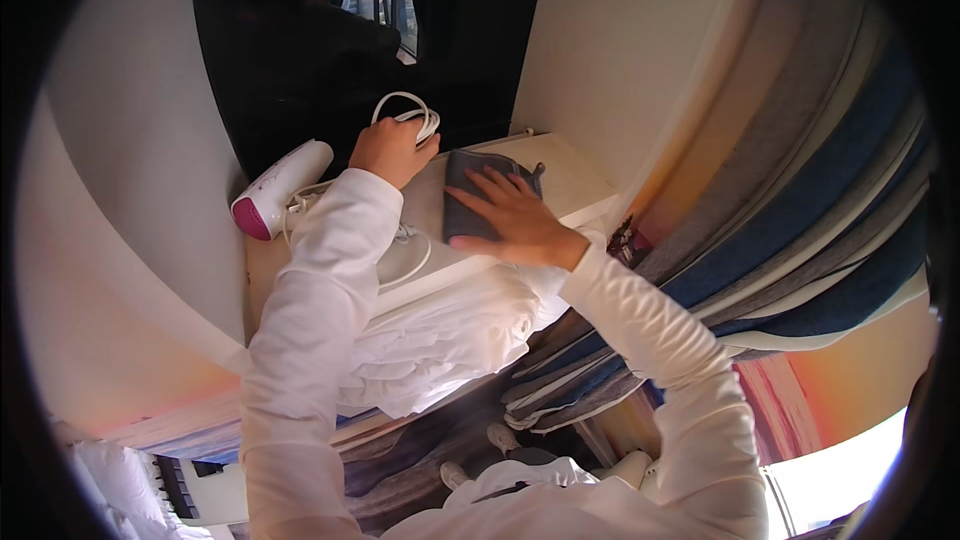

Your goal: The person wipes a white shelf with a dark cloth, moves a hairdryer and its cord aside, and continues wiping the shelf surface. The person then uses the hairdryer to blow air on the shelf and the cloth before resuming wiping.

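Observation:
My left hand (394, 152) grips a coiled white cable (426, 116) above a white shelf (577, 180). On the shelf, my right hand (517, 221) lies flat, fingers spread, over a folded dark grey cloth (469, 165). A small loop sticks out at the cloth's right corner. Left of my left hand, a white hair dryer (289, 176) with a magenta end rests on its side against the wall. Near it is a white plug with cord (300, 202), partly covered by my left sleeve. More white cord (420, 262) curves along the shelf's front, between my forearms.
A glossy black screen (450, 75) stands behind the shelf, reflecting a window. White walls close in both sides. Below the shelf's front edge bulges gathered white fabric (450, 330). Striped blue and grey curtains (720, 262) hang close on the right. My shoes (501, 436) show on the floor.

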Demonstrator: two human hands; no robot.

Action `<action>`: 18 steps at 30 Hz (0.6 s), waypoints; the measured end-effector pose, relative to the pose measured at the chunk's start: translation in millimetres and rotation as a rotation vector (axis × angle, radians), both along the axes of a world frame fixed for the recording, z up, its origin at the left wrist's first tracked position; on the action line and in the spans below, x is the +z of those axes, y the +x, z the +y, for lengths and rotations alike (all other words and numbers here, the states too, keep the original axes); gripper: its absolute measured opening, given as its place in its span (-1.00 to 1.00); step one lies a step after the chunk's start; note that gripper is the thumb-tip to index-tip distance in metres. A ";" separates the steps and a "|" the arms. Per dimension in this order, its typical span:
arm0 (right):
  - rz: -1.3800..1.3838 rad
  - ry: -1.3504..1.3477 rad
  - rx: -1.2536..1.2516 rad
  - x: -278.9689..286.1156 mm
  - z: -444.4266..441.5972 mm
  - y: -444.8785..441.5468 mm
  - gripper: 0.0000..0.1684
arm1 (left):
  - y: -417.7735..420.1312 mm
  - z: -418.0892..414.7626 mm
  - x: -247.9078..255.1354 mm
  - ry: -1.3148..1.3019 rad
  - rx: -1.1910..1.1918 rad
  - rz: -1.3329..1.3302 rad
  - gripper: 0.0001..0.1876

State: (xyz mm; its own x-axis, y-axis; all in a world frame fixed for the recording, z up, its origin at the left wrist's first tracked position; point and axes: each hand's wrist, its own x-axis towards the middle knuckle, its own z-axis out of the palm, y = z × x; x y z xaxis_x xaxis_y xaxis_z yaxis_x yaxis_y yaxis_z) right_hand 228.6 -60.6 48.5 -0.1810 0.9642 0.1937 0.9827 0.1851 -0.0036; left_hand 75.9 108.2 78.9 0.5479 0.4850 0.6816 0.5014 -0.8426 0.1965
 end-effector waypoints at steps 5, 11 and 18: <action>-0.070 0.006 -0.418 -17.2 13.3 122.9 -0.02 | 6.7 -9.0 2.6 -0.013 -0.023 0.029 -0.80; 0.069 0.030 -0.451 -2.1 38.6 40.6 -0.01 | -0.9 -5.1 1.0 -0.036 0.001 0.055 -0.78; 0.046 0.079 -0.226 -10.0 2.7 28.4 -0.10 | -1.9 -6.0 1.1 -0.098 0.034 0.091 -0.75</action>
